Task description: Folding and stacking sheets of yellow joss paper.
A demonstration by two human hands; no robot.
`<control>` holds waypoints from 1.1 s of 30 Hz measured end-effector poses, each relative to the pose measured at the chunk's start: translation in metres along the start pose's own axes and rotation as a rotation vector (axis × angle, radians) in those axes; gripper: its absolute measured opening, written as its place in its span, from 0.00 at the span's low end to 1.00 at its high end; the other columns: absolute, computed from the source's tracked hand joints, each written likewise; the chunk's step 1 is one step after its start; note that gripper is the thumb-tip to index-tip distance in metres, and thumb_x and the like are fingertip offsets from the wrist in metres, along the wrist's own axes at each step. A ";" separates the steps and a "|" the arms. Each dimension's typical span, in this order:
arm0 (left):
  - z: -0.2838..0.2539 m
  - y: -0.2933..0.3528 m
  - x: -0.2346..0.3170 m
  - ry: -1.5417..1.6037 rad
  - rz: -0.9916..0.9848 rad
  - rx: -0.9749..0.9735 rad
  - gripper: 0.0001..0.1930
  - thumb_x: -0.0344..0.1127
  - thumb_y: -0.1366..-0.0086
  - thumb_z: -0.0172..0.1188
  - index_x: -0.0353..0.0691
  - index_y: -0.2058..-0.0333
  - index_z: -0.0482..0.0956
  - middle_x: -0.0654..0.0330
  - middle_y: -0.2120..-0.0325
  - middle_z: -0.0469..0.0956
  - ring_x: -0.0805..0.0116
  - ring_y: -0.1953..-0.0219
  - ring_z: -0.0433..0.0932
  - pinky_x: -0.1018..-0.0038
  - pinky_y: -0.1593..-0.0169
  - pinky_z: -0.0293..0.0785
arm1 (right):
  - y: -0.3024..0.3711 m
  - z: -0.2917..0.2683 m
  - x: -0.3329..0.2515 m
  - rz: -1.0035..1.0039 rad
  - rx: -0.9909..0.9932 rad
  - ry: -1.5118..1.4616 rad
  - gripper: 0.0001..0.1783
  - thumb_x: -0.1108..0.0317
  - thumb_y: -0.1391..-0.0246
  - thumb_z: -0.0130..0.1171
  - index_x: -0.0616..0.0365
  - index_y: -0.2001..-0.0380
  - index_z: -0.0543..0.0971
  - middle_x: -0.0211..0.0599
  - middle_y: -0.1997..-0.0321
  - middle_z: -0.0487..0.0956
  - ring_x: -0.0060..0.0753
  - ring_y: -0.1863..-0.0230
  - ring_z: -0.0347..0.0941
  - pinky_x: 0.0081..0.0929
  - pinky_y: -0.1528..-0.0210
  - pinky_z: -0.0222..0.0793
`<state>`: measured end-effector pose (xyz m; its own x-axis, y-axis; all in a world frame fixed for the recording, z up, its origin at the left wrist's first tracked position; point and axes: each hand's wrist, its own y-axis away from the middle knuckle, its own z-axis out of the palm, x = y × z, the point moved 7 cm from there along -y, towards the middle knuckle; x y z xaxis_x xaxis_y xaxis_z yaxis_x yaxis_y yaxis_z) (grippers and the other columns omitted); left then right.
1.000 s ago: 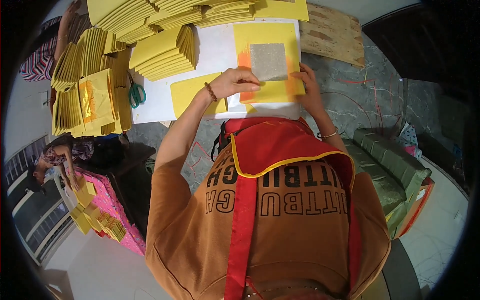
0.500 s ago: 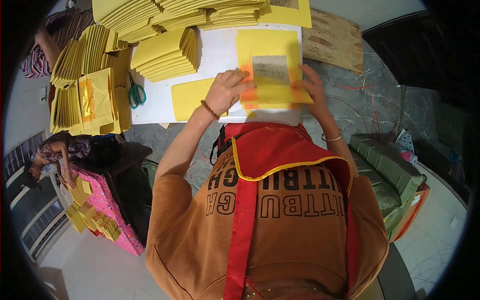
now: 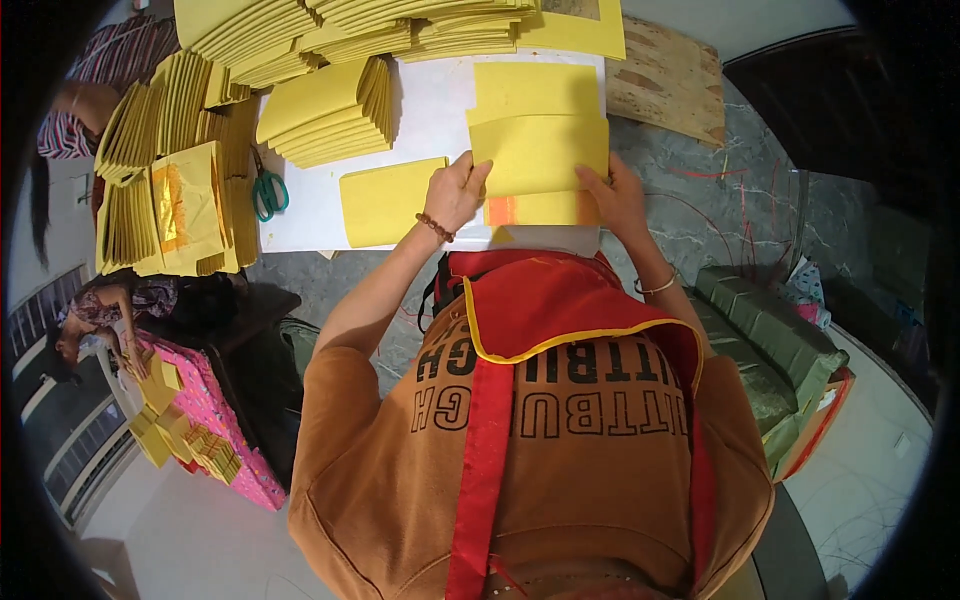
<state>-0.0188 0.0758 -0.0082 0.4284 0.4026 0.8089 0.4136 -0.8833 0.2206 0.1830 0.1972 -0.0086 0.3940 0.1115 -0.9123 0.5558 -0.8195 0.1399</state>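
A folded yellow sheet of paper (image 3: 538, 155) is held at its two side edges over more yellow paper. My left hand (image 3: 458, 197) closes on its left edge, thumb on top. On its right edge my right hand (image 3: 618, 202) is closed, also with the thumb over the paper. Beneath it, a yellow sheet (image 3: 535, 88) shows at the far end, and a strip with an orange patch (image 3: 503, 210) shows at the near end. Left of my left hand lies another yellow folded paper (image 3: 388, 203) on the white table (image 3: 425, 110).
Stacks of folded yellow paper (image 3: 325, 105) line the table's far and left sides. Teal-handled scissors (image 3: 268, 195) lie beside a yellow packet with gold-orange foil (image 3: 188, 203). Plywood (image 3: 668, 85) adjoins at the right. Another person handles yellow paper at a pink-covered table (image 3: 232, 425).
The yellow paper is folded over, and the silvery patch with orange around it is now covered. Both hands have shifted slightly nearer to me and grip the side edges.
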 end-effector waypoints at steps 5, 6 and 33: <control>0.007 -0.016 -0.020 0.124 -0.045 0.068 0.16 0.44 0.38 0.50 0.34 0.72 0.71 0.46 0.83 0.73 0.48 0.78 0.73 0.59 0.74 0.66 | -0.010 0.001 -0.004 -0.004 0.151 -0.178 0.26 0.63 0.52 0.61 0.59 0.50 0.67 0.35 0.71 0.79 0.22 0.72 0.73 0.20 0.68 0.68; 0.006 -0.018 -0.021 0.094 -0.074 0.063 0.16 0.44 0.38 0.50 0.34 0.73 0.70 0.46 0.83 0.73 0.47 0.78 0.73 0.58 0.75 0.65 | -0.012 0.001 -0.008 -0.003 0.150 -0.178 0.26 0.63 0.52 0.61 0.59 0.50 0.67 0.35 0.71 0.79 0.22 0.72 0.73 0.20 0.68 0.68; 0.052 0.010 0.049 -0.709 0.662 -0.093 0.35 0.57 0.43 0.50 0.45 0.40 0.57 0.58 0.39 0.55 0.58 0.37 0.51 0.57 0.37 0.45 | -0.018 0.015 -0.004 0.073 0.221 0.187 0.24 0.54 0.56 0.62 0.54 0.57 0.72 0.43 0.60 0.77 0.48 0.58 0.72 0.38 0.60 0.66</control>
<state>0.0486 0.0990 0.0056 0.9482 -0.1578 0.2758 -0.1369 -0.9862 -0.0933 0.1604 0.2025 -0.0127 0.5664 0.1331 -0.8133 0.3568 -0.9292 0.0964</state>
